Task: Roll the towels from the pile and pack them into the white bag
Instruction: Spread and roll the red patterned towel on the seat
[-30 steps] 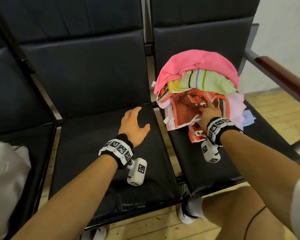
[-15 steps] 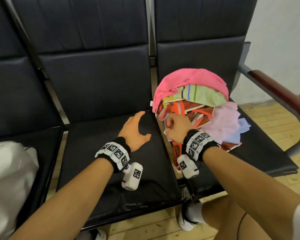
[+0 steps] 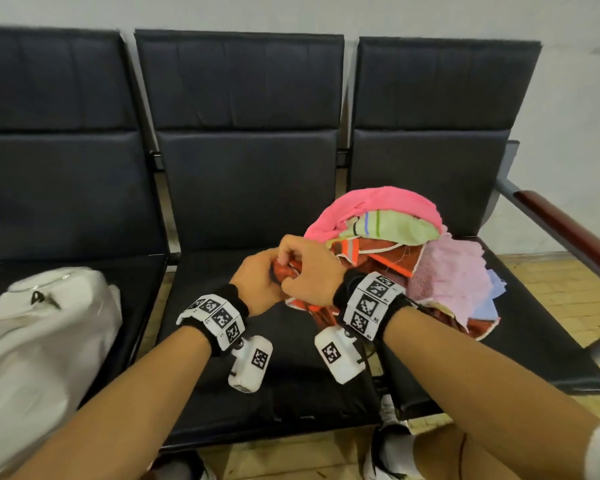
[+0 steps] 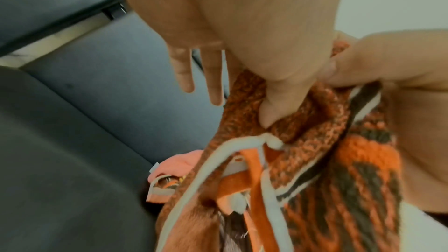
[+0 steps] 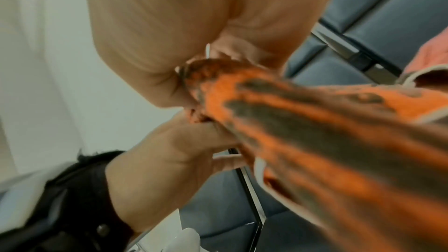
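Note:
A heap of towels (image 3: 392,226) lies on the right seat, with a pink one on top. An orange and black patterned towel (image 3: 392,263) trails out of the heap to the left. Both hands meet over the middle seat. My right hand (image 3: 293,263) grips the towel's bunched end. My left hand (image 3: 271,271) pinches the same end from the left. In the left wrist view the thumb presses into the orange towel (image 4: 315,170) while two fingers (image 4: 184,72) stay straight. In the right wrist view the orange towel (image 5: 315,122) stretches away taut. The white bag (image 3: 49,327) slumps on the left seat.
Three black padded seats stand in a row against a pale wall. The middle seat (image 3: 257,382) is bare in front of the hands. A wooden armrest (image 3: 568,230) borders the right seat. My knee (image 3: 465,455) and a white shoe (image 3: 388,448) sit below the seat edge.
My right hand pulled the orange towel out of the heap toward the left. My left hand lifted off the middle seat and took hold of the towel's end.

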The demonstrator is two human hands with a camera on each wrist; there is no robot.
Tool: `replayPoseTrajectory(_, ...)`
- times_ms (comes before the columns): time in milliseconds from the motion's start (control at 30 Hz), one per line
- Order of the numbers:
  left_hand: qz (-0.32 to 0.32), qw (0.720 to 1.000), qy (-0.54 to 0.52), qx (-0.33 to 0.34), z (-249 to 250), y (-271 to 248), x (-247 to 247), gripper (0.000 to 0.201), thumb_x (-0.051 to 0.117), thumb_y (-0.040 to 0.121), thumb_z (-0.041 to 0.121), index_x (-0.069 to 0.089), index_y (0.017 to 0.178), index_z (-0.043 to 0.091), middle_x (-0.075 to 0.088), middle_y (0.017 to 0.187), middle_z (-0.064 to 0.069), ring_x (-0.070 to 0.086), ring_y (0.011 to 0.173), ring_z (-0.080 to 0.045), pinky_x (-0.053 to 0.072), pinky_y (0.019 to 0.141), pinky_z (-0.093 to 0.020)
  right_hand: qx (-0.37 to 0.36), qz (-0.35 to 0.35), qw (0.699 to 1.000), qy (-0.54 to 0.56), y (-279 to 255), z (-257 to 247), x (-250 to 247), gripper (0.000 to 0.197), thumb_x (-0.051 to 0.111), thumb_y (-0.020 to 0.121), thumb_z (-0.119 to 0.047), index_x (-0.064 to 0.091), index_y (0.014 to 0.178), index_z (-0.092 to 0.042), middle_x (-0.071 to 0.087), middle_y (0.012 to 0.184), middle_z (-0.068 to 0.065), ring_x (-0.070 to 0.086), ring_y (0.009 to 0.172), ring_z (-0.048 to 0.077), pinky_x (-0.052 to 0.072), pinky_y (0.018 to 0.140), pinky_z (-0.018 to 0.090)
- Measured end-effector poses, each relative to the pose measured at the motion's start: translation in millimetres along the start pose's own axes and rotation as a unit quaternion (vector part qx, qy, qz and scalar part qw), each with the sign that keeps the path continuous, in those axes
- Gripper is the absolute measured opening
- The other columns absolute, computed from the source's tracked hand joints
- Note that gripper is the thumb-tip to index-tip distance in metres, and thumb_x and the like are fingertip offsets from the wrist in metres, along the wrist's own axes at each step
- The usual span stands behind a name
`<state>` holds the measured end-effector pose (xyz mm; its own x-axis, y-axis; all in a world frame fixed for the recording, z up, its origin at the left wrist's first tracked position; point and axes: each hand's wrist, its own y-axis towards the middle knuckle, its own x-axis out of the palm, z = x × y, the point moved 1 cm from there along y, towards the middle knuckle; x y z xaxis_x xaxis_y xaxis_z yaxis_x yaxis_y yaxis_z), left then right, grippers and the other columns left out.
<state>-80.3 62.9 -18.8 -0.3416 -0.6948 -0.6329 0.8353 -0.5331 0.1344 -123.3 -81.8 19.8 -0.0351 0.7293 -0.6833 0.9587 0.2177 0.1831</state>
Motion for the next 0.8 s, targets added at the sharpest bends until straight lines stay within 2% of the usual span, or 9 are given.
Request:
replayPoseTrajectory(67,0.026,1.0,-0.006,0.008,-2.1,-6.9,-18.4,0.031,0.076,0.078,0.013,0.061,0.087,0.038,0.068,0.083,0.009,0.064,0.077,-0.004,0.047,0.067,-0.02,-0.02,0.013,1.0,-0.01,5.4,-10.4,2.0,0.032,0.073,0.071,-0.016,0.052,0.092,-0.03,0.06,0.084,-0.011,0.06,0.076,0.005,0.053,0.069,0.025)
replayPoseTrajectory(133,0.075,0.997,-0.024,0.017,-3.9,-13.9,-38.1,0.022,0.073,0.082,0.012,0.068,0.093,0.03,0.07,0.084,0.008,0.065,0.079,-0.001,0.049,0.07,-0.019,-0.04,0.044,0.998,-0.004,10.7,-19.2,4.7,0.036,0.075,0.075,-0.023,0.054,0.103,-0.03,0.06,0.096,-0.011,0.06,0.086,0.002,0.05,0.076,0.017)
replayPoseTrajectory(267,0.18,0.982,-0.048,0.04,-9.1,-23.9,-73.6,0.033,0.074,0.077,0.022,0.073,0.11,0.02,0.074,0.103,0.004,0.069,0.096,-0.006,0.056,0.088,-0.031,-0.012,0.062,0.998,0.001,20.3,-28.0,8.4,0.036,0.072,0.083,-0.044,0.054,0.111,-0.033,0.062,0.101,-0.012,0.06,0.091,-0.001,0.047,0.082,0.017)
replayPoseTrajectory(400,0.288,0.954,-0.068,0.043,-8.0,-33.0,-106.2,0.025,0.069,0.075,0.03,0.071,0.084,0.007,0.072,0.079,-0.004,0.068,0.074,-0.013,0.057,0.069,-0.041,0.006,0.009,0.999,-0.045,29.6,-29.9,14.6,0.02,0.063,0.091,-0.033,0.049,0.091,-0.047,0.064,0.086,-0.013,0.063,0.082,0.006,0.05,0.081,0.034)
replayPoseTrajectory(467,0.342,0.937,-0.059,0.045,-3.9,-36.8,-121.3,0.024,0.072,0.069,0.023,0.055,0.069,0.006,0.059,0.063,-0.007,0.052,0.058,-0.01,0.047,0.054,-0.036,0.017,0.012,0.998,-0.052,33.7,-36.5,16.9,0.021,0.06,0.093,-0.028,0.047,0.087,-0.044,0.064,0.084,-0.011,0.063,0.081,0.009,0.048,0.079,0.032)
replayPoseTrajectory(567,0.402,0.913,-0.057,0.048,5.5,-45.1,-145.7,0.023,0.069,0.07,0.019,0.045,0.069,0.017,0.051,0.061,0.002,0.041,0.055,-0.003,0.039,0.054,-0.025,0.0,0.066,0.998,-0.025,42.1,-56.4,19.6,0.02,0.066,0.09,-0.03,0.049,0.079,-0.031,0.061,0.072,-0.01,0.056,0.066,-0.001,0.039,0.063,0.018)
replayPoseTrajectory(633,0.456,0.887,-0.065,0.044,7.5,-52.5,-165.5,0.022,0.066,0.071,0.018,0.045,0.074,0.023,0.048,0.064,0.01,0.044,0.055,0.001,0.037,0.057,-0.017,-0.024,0.083,0.996,0.011,51.0,-70.8,24.2,0.022,0.068,0.089,-0.027,0.049,0.077,-0.027,0.059,0.066,-0.009,0.057,0.061,0.001,0.044,0.061,0.024)
replayPoseTrajectory(700,0.465,0.883,-0.054,0.025,2.8,-58.0,-181.8,0.022,0.067,0.07,0.016,0.049,0.082,0.021,0.05,0.066,0.012,0.047,0.057,0.005,0.037,0.06,-0.014,-0.033,0.084,0.995,0.033,59.6,-81.9,29.4,0.024,0.069,0.089,-0.025,0.049,0.075,-0.026,0.059,0.066,-0.005,0.062,0.062,0.012,0.053,0.062,0.039)
replayPoseTrajectory(800,0.401,0.916,0.001,-0.028,-13.8,-64.4,-189.7,0.022,0.073,0.07,0.026,0.054,0.08,0.023,0.057,0.068,0.011,0.051,0.061,0.003,0.04,0.064,-0.021,-0.021,0.071,0.993,0.088,68.0,-91.2,36.1,0.022,0.073,0.087,-0.026,0.055,0.077,-0.017,0.066,0.074,0.008,0.067,0.067,0.024,0.059,0.062,0.044)
